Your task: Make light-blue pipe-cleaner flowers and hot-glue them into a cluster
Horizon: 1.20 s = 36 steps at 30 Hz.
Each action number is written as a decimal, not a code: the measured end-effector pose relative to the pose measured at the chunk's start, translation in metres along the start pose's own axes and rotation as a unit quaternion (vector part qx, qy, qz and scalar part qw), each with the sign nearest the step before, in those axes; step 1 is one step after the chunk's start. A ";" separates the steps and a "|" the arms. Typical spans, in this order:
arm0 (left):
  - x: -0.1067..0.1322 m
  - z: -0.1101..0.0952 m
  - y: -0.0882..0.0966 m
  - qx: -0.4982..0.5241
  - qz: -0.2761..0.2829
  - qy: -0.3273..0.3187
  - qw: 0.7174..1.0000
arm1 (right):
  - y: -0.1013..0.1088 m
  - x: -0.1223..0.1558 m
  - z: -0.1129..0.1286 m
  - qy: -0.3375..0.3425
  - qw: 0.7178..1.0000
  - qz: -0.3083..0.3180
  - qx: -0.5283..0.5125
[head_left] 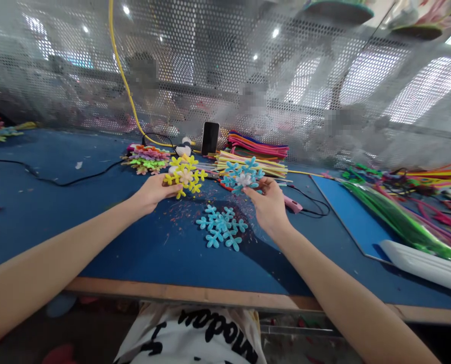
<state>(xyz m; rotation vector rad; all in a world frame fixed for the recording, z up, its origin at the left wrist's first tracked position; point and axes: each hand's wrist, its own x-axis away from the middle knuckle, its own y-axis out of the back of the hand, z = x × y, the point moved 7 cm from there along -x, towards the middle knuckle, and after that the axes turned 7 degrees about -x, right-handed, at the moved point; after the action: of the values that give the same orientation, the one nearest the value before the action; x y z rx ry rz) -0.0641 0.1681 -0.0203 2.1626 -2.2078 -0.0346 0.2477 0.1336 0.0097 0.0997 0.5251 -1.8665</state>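
Observation:
Pinched at its left edge, a yellow fuzzy snowflake [185,176] with a pale centre is held up by my left hand [154,193]. My right hand [268,203] grips a light-blue fuzzy snowflake [242,177] with a white centre by its lower right side. Both pieces are raised above the table and stand apart from each other. Below and between them, another light-blue snowflake [221,227] lies flat on the blue table, touched by neither hand. Fingers partly cover the edges of the held pieces.
Stacked colourful snowflakes [146,158] lie behind my left hand. A phone [210,138] stands upright near bundles of yellow [250,164] and pink [258,145] pipe cleaners. A pink corded tool [292,204] lies right of my right hand. Perforated metal [195,60] closes off the back.

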 end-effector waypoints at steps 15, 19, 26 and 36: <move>0.001 0.004 -0.001 -0.030 -0.004 0.025 0.999 | -0.007 0.007 -0.006 -0.059 0.995 0.057 0.052; 0.000 0.002 0.000 -0.021 -0.004 0.029 0.999 | -0.005 0.006 -0.002 -0.046 0.994 0.051 0.088; 0.007 -0.009 -0.011 0.021 0.032 0.035 0.999 | -0.012 0.008 -0.005 -0.075 0.993 0.082 0.035; 0.044 -0.021 -0.059 0.112 0.167 -0.009 0.980 | -0.037 0.032 -0.010 -0.129 0.979 0.152 0.038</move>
<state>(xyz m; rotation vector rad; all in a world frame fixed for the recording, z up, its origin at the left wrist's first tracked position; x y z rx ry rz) -0.0053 0.1230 -0.0018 1.8561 -2.6687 0.2185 0.2003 0.1194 0.0016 -0.0120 0.2436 -1.5703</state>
